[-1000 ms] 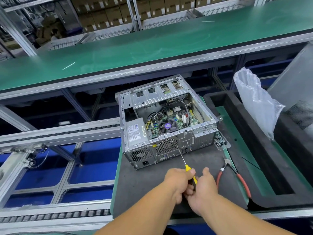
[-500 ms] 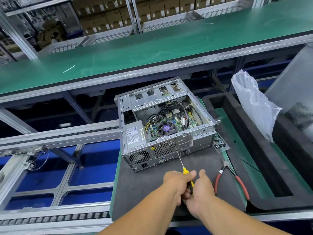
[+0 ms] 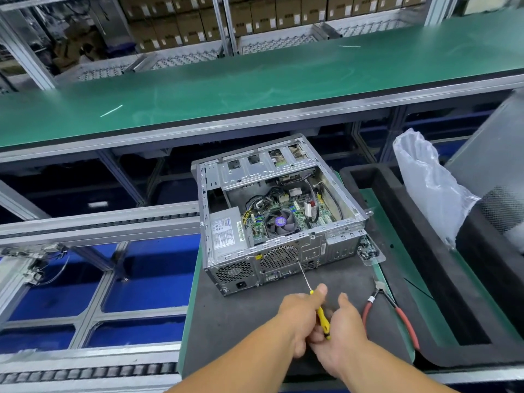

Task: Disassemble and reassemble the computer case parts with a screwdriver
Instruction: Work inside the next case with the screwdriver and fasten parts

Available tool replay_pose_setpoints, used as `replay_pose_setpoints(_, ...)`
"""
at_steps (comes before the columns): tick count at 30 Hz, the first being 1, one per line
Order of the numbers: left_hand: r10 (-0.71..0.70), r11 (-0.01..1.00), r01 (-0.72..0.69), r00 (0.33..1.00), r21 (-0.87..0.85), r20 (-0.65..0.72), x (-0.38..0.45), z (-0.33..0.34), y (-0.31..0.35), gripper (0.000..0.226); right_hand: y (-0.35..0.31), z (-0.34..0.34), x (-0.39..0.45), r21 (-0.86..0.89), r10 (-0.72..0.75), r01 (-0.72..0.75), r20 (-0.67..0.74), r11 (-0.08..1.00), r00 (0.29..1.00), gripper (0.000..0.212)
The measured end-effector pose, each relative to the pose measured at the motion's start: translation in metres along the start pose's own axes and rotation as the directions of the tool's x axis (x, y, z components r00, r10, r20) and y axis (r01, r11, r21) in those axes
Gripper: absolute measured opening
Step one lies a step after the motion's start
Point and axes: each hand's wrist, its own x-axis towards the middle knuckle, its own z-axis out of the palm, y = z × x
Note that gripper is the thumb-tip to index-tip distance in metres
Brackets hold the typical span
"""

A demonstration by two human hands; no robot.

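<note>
Both your left hand [image 3: 300,316] and right hand [image 3: 341,336] grasping the yellow-handled screwdriver [image 3: 321,319], tip on the open silver metal computer case [image 3: 279,219] ahead, red-handled pliers [image 3: 392,313] right.

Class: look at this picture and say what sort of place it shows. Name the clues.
Probably a factory assembly line: a long green belt, roller tracks beside the bench, and stacked cartons on racks behind.

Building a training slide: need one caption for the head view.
Both hands hold a yellow-handled screwdriver, tip at the open silver computer case's rear panel; red-handled pliers lie alongside.
</note>
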Motion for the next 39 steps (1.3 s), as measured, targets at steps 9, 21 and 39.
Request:
replay_pose_setpoints(9,0.112,0.977,-0.114,0.993,0.18,0.021,-0.01,-0.022,0.008,0.038,-0.011,-0.005,-0.002,-0.167,-0.007,0.006,-0.007,0.986,1.0,0.027)
replay_pose_setpoints(21,0.316,0.608,-0.517,0.854,0.602,0.413,-0.089,-0.073,0.103,0.03,-0.093,-0.041,-0.002,-0.776,-0.317,0.574,0.631,-0.263,0.708,0.006)
replay_pose_setpoints(39,0.325,-0.588,-0.338,0.733,0.735,0.598,0.046,-0.065,0.23,0.043,-0.13,-0.03,0.08,-0.066,0.281,0.655,0.868,-0.753,0.41,0.03)
